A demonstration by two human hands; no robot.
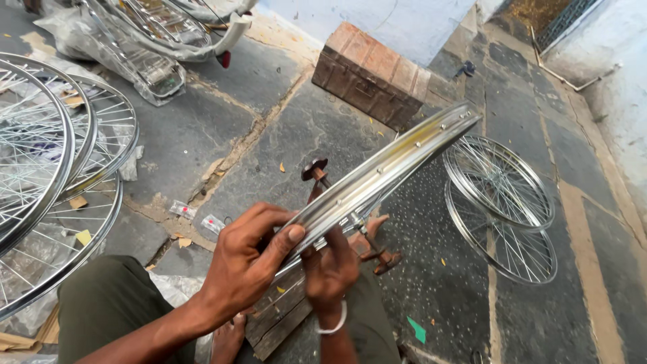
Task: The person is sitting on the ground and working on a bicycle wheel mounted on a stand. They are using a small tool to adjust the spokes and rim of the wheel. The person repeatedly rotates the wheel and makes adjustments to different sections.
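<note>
A shiny metal bicycle wheel rim [404,158] stands on edge in front of me, seen nearly edge-on and slanting up to the right. My left hand [246,259] grips its near end, thumb pressed on the outer face. My right hand [330,266] is under the rim with fingers pinched at a spoke or nipple on the inner side; a white band circles that wrist. Behind the rim a rusty brown metal stand [315,172] pokes up, and its lower part [384,256] shows beside my right hand.
Spoked wheels are stacked at left [60,175], and two more lie flat at right [502,202]. A rusty metal trunk [371,74] sits ahead. Plastic-wrapped bicycle parts [155,40] lie at top left. Wooden planks [280,313] rest between my legs on the stone floor.
</note>
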